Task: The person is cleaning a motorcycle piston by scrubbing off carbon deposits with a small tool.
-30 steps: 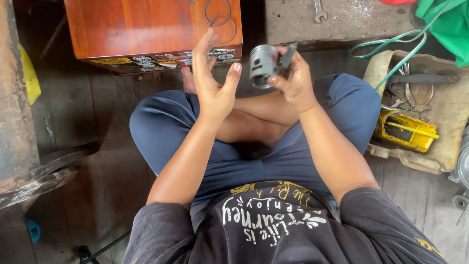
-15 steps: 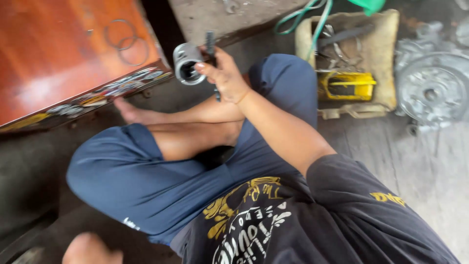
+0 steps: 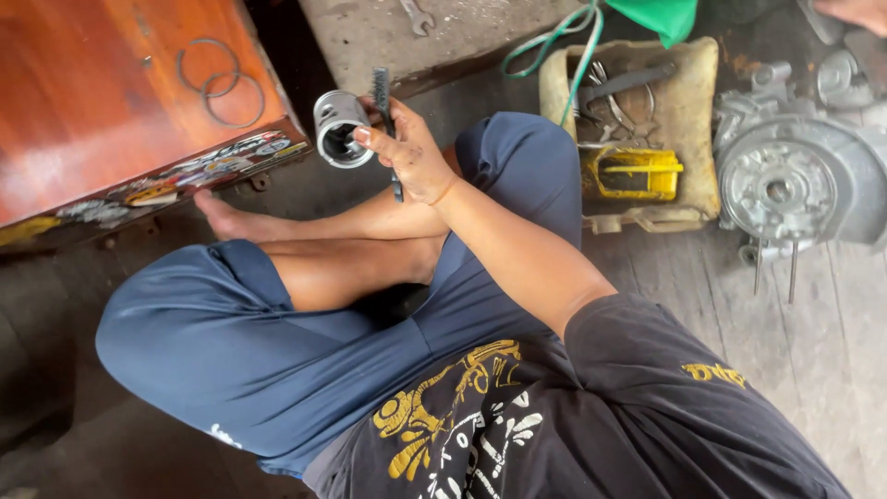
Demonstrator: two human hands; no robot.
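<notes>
My right hand (image 3: pixel 411 157) holds a grey metal piston (image 3: pixel 339 127), its hollow open end turned toward me, together with a thin dark brush (image 3: pixel 382 97) whose handle runs down past my palm. The hand is raised above my crossed legs in blue shorts (image 3: pixel 277 360). My left hand is out of view. Two or three thin metal rings (image 3: pixel 220 81) lie on the orange-brown wooden box (image 3: pixel 102 111) just left of the piston.
A dirty cut-open plastic tray (image 3: pixel 688 120) at the right holds a yellow part (image 3: pixel 637 174) and metal pieces. A grey engine cover (image 3: pixel 795 185) lies further right. A wrench (image 3: pixel 418 17) lies on the concrete slab. Green cloth (image 3: pixel 656 14) is at the top.
My left hand, raised beside the piston a second ago, has dropped out of view. The view has swung right, bringing the engine cover into sight.
</notes>
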